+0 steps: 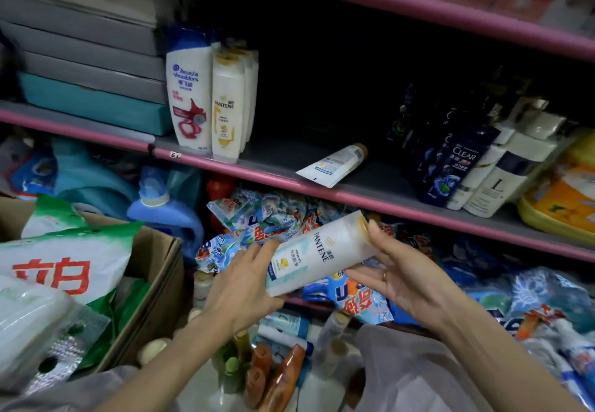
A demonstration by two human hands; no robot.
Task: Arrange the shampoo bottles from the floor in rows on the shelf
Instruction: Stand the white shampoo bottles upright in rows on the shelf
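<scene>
Dark bottles [418,128] at the shelf's [277,167] back are lost in shadow.

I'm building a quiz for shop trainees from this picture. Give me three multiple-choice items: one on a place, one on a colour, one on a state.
1. Where does the white Head & Shoulders bottle stand?
A. left of the upright cream Pantene bottles
B. beside the dark Clear bottles
C. in the cardboard box

2. What colour is the front edge of the shelf?
A. green
B. pink
C. black

3. How is the white tube with the gold cap placed on the shelf?
A. upright
B. lying on its side
C. hanging

Answers: 1 A, it touches the Pantene row's left side. 2 B, the rail is pink. 3 B, it lies flat, alone on the shelf.
</scene>
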